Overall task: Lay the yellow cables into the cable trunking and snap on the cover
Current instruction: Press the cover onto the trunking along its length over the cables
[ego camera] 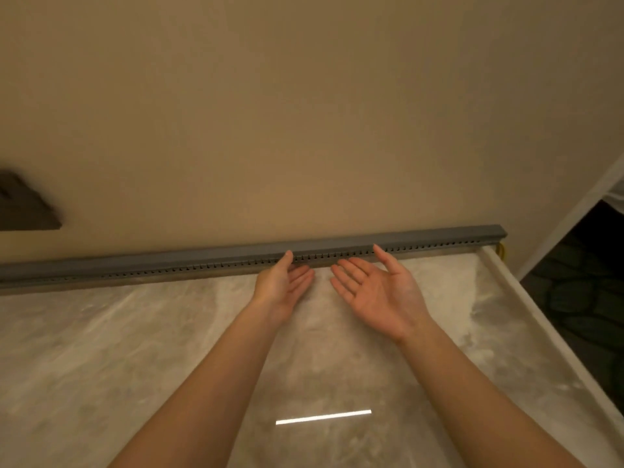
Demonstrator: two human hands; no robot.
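Running along the foot of the beige wall point(304, 113), the grey cable trunking point(202, 263) lies at the back edge of the pale marbled desk point(135, 349), its cover point(439, 235) already on top and a row of small slots showing along the front face. Both bare hands are held just in front of its middle stretch, palms turned up and inward. The left hand point(287, 285) has its grip spread, fingers loosely extended and holding nothing, with the thumb tip touching or nearly touching the trunking's front face; which of the two I cannot tell. The right hand point(374, 292) is likewise spread and empty, its thumb raised toward the slotted face, fingers pointing left toward the other hand. The two hands are near each other but apart. At the right end of the trunking, just past the desk's raised white rim point(526, 309), a short loop of yellow cable point(501, 252) shows; the rest of the cables are hidden. A bright strip of reflected light point(323, 417) lies on the desk between the forearms. A dark blurred object point(27, 207) sits against the wall at far left.
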